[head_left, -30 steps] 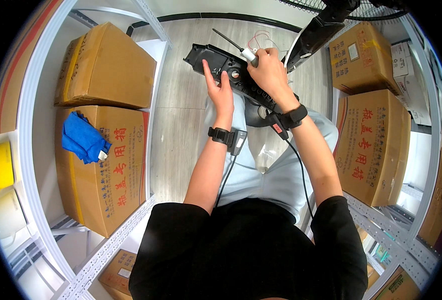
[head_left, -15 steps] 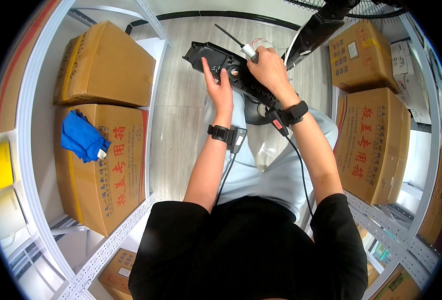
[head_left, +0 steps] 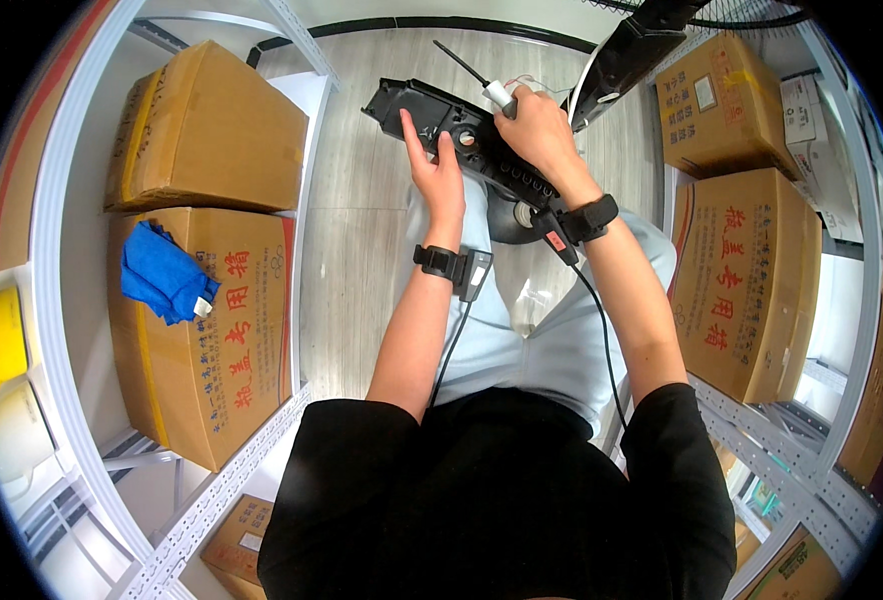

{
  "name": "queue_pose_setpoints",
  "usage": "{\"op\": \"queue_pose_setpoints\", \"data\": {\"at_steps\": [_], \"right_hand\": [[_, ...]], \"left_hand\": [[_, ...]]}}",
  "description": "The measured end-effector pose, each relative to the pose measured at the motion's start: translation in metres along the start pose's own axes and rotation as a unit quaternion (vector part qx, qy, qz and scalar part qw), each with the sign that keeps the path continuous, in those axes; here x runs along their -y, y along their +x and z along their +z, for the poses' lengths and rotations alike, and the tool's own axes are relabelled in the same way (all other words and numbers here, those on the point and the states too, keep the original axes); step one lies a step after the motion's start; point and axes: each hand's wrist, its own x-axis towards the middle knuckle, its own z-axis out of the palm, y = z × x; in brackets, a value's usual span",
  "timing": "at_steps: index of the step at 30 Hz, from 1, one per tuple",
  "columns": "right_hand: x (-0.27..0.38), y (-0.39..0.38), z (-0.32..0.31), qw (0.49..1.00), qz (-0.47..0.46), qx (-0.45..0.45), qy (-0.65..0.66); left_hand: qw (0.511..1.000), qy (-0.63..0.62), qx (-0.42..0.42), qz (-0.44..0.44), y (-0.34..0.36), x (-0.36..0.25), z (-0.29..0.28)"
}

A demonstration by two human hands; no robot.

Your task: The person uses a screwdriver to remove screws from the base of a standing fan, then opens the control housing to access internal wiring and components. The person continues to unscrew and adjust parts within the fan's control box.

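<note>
A long black plastic housing (head_left: 502, 172), with round openings and a row of slots, lies slanted above my knees. My left hand (head_left: 438, 190) is against its near side. The index finger and thumb stretch out apart over it; the other fingers are hidden. Above the housing's right part, my right hand (head_left: 542, 132) is closed around the pale grey handle of a screwdriver (head_left: 499, 94). The dark shaft points to the far left, its tip apart from the housing. Thin red wires (head_left: 530, 80) show beside the handle.
A black fan stand (head_left: 627, 65) rises at the far right, with a wire fan guard (head_left: 702, 15) above. Cardboard boxes (head_left: 217, 330) fill the left rack, a blue cloth (head_left: 167, 272) on one. More boxes (head_left: 727, 275) stand in the right rack. Cables run from both wristbands.
Both hands, the screwdriver and the housing have shifted very slightly away from me. My hold on the screwdriver looks the same.
</note>
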Motion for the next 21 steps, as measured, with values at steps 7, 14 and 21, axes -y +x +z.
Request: {"op": "queue_pose_setpoints", "data": {"at_steps": [7, 14, 21], "right_hand": [[-0.001, -0.013, -0.014, 1.0, -0.024, -0.003, 0.019], [-0.018, -0.074, -0.06, 0.993, 0.029, -0.002, 0.118], [-0.046, -0.104, -0.042, 0.998, -0.029, -0.039, 0.037]], "left_hand": [[1.0, 0.0, -0.003, -0.023, 0.0, 0.001, 0.0], [1.0, -0.001, -0.001, -0.013, -0.001, 0.003, -0.003], [1.0, 0.008, -0.001, -0.002, 0.001, 0.006, 0.001]]}}
